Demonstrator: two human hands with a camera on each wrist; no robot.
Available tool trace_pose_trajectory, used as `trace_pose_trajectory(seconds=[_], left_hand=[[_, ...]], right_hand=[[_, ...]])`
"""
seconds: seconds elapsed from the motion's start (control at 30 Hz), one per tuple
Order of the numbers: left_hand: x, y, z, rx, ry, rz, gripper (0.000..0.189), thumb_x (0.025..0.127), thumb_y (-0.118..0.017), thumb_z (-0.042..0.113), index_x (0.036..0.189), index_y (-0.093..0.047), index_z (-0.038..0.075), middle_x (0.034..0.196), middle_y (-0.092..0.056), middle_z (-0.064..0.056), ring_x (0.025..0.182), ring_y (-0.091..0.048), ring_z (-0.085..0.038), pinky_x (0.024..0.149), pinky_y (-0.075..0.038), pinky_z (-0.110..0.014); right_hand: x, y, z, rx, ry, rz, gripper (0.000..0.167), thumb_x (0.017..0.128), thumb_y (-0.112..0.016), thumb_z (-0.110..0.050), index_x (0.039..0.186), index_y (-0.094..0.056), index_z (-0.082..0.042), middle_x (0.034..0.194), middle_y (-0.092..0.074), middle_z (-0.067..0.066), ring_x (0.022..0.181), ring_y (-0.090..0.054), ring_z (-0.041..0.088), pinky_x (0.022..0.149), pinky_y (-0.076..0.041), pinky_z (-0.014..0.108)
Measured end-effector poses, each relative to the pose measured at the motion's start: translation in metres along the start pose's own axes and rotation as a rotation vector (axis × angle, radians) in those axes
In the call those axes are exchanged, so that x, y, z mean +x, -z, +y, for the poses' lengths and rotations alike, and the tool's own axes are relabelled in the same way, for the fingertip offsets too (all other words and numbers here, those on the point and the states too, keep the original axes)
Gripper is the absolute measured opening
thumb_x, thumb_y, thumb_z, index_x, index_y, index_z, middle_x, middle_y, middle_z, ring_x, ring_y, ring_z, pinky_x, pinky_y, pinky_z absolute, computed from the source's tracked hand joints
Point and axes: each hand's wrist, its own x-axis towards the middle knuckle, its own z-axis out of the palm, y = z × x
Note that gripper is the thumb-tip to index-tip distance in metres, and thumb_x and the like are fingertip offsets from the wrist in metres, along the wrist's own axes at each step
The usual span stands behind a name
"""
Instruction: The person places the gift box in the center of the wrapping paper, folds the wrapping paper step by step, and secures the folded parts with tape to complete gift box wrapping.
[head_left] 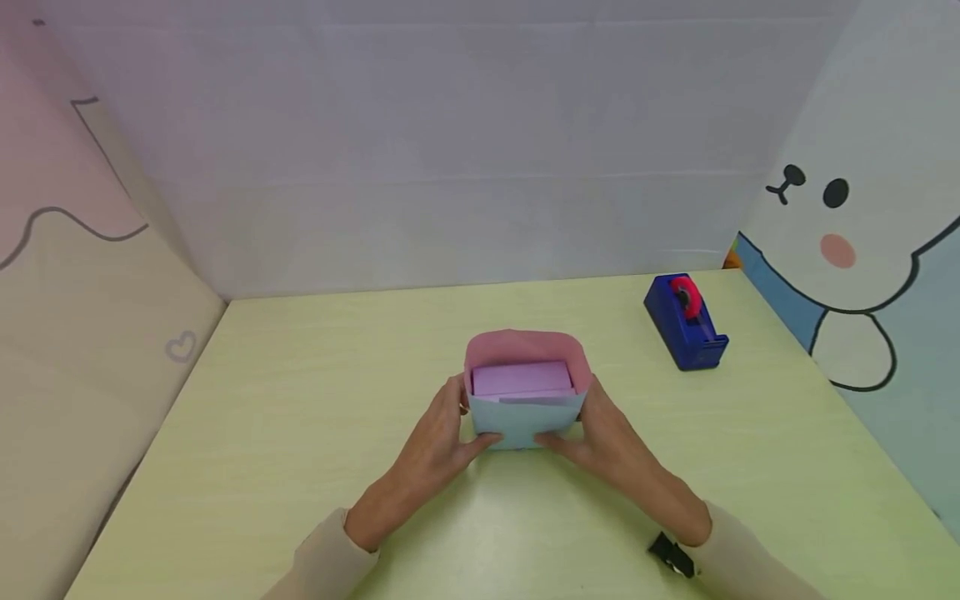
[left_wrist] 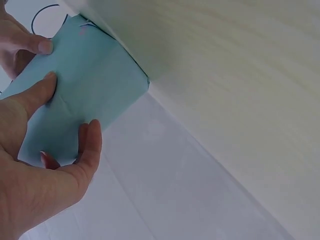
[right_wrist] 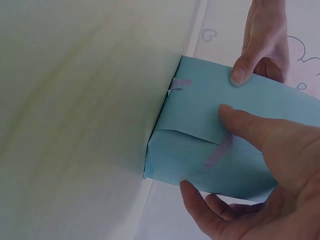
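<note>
A folded paper bag (head_left: 525,423), light blue outside and pink inside, stands on the table with its mouth open upward. Inside it sits a purple box (head_left: 522,379), its top showing below the bag's pink back edge. My left hand (head_left: 433,440) grips the bag's left side, thumb on the blue front. On the opposite side my right hand (head_left: 613,433) holds it the same way, its fingers partly hidden behind the bag. Strips of purplish tape (right_wrist: 218,152) cross the folds of the bag's side and lower edge in the right wrist view.
A dark blue tape dispenser (head_left: 684,325) with a red roll stands at the back right of the pale yellow-green table (head_left: 315,367). Beside the right sleeve lies a small black object (head_left: 671,555). Cloth-like panels with drawings (head_left: 832,250) border the table.
</note>
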Motion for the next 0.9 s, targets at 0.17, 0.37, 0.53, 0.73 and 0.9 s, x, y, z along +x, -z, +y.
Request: trace_pose_trajectory(seconds=[0.17,0.37,0.53,0.73,0.9], left_hand=[[0.002,-0.002,-0.001,0.021,-0.017,0.011,0.078,0.071,-0.095,0.008,0.129,-0.043,-0.001,0.109,-0.055,-0.007,0.093,-0.055,-0.021,0.079,-0.052,-0.032],[0.002,0.003,0.001,0.035,0.006,-0.031,0.075,0.077,-0.093,0.015,0.129,-0.041,0.0,0.111,-0.054,-0.008,0.099,-0.057,-0.027,0.079,-0.052,-0.035],[0.003,0.011,0.004,-0.023,0.035,-0.052,0.065,0.086,-0.086,0.026,0.129,-0.043,0.004,0.116,-0.058,-0.005,0.103,-0.059,-0.027,0.083,-0.053,-0.038],[0.005,0.014,0.006,-0.113,0.087,-0.029,0.063,0.091,-0.081,0.032,0.135,-0.045,0.006,0.127,-0.059,-0.004,0.117,-0.059,-0.023,0.098,-0.052,-0.047],[0.007,0.013,0.007,-0.147,0.1,0.001,0.057,0.093,-0.078,0.032,0.133,-0.047,0.007,0.133,-0.059,-0.003,0.122,-0.059,-0.024,0.103,-0.049,-0.048]], right_hand=[[-0.004,-0.001,-0.002,-0.028,-0.025,0.008,0.094,0.076,-0.092,-0.007,0.148,-0.031,-0.004,0.132,-0.049,0.013,0.103,-0.057,0.021,0.075,-0.057,0.035],[-0.003,-0.002,0.0,-0.048,-0.006,0.019,0.097,0.075,-0.093,-0.009,0.149,-0.03,-0.003,0.135,-0.049,0.014,0.112,-0.056,0.022,0.086,-0.055,0.042],[-0.002,-0.002,0.0,-0.032,-0.008,0.015,0.098,0.074,-0.094,-0.008,0.148,-0.031,-0.003,0.137,-0.05,0.012,0.12,-0.055,0.023,0.097,-0.052,0.048],[-0.001,0.0,0.001,-0.017,-0.011,0.001,0.097,0.074,-0.094,-0.008,0.149,-0.031,-0.005,0.138,-0.05,0.011,0.122,-0.054,0.022,0.099,-0.05,0.048],[-0.001,0.005,0.0,-0.006,-0.044,-0.032,0.093,0.079,-0.091,-0.012,0.15,-0.031,-0.006,0.136,-0.05,0.009,0.116,-0.056,0.021,0.09,-0.054,0.044]])
